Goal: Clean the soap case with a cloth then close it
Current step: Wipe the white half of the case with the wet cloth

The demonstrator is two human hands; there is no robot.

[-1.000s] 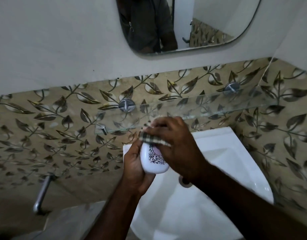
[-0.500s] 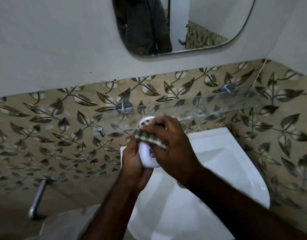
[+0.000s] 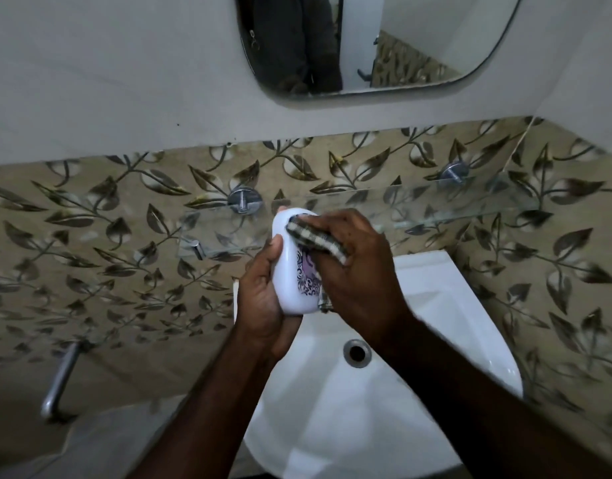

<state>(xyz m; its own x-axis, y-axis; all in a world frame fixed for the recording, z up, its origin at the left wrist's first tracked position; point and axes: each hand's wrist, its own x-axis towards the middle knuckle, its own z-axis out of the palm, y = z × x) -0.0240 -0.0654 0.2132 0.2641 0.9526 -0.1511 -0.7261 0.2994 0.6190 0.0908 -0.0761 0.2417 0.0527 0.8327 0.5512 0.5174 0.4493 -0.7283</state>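
The white oval soap case (image 3: pixel 290 264), with a purple and black floral print on its lid, is held above the basin. My left hand (image 3: pixel 263 299) grips it from the left and below, thumb on its side. My right hand (image 3: pixel 352 264) holds a checked black-and-white cloth (image 3: pixel 318 238) pressed against the upper right of the case. The case looks closed; its right edge is hidden by my right hand and the cloth.
A white washbasin (image 3: pixel 435 326) with a round drain (image 3: pixel 357 352) lies under my hands. A glass shelf (image 3: pixel 418 209) on chrome mounts runs along the leaf-patterned tile wall just behind the case. A mirror (image 3: pixel 384 46) hangs above. A chrome pipe (image 3: pixel 59 382) sticks out low at the left.
The case has turned more upright and its far end now shows above my right hand. The cloth has slid across the lid. Both hands stay on the case over the basin.
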